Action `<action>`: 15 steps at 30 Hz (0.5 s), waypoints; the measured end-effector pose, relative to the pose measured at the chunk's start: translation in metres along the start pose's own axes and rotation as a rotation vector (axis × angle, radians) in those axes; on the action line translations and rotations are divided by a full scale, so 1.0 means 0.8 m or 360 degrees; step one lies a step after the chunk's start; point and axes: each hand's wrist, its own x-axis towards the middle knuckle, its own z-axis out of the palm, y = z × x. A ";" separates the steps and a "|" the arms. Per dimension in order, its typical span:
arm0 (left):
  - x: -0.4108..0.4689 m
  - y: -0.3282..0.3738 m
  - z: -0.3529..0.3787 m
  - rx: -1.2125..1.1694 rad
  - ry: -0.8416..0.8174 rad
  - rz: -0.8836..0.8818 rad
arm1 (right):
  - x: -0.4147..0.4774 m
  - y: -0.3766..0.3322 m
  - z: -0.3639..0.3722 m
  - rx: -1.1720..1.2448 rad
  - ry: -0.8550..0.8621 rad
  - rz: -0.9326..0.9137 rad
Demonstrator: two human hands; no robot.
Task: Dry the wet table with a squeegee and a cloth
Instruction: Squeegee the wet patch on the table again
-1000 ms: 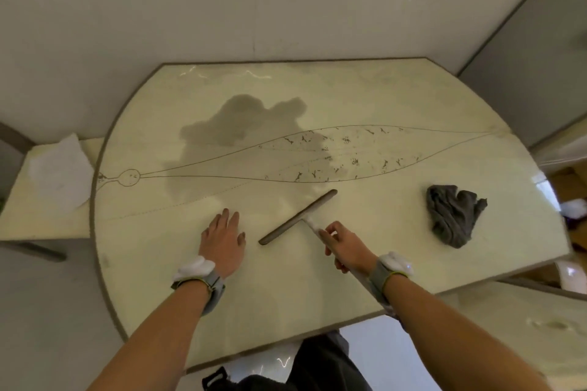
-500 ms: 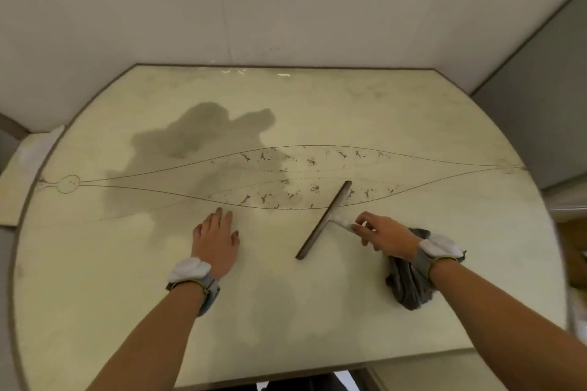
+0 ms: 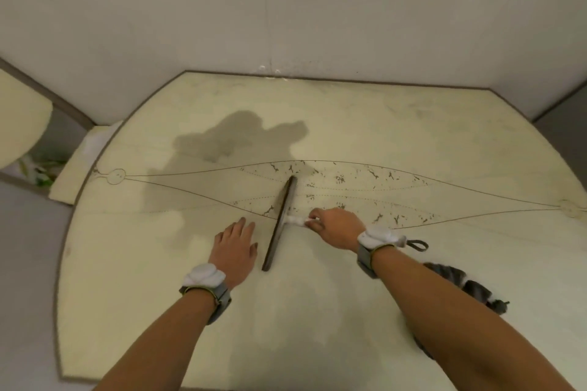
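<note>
Squeegee [image 3: 280, 221] in right hand [image 3: 336, 227]

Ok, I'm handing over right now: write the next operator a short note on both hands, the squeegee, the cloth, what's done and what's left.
Left hand: open, flat on the table, just left of the squeegee.
Right hand: grips the squeegee by its white handle; the squeegee lies on the table, its far end near the dark wet patch.
Cloth: crumpled on the table at the near right, partly hidden by the right forearm, not held.
Done: squeegee in hand, on the surface.
Left: clear the patch, then wipe with the cloth.
</note>
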 end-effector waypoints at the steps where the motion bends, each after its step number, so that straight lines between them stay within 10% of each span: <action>1: 0.000 -0.004 0.000 0.0007 -0.0014 -0.0026 | 0.004 -0.003 -0.003 -0.0036 -0.0023 -0.0031; 15: 0.040 -0.041 -0.027 -0.0055 0.0046 -0.0179 | 0.022 0.103 -0.069 0.0010 0.0172 0.0202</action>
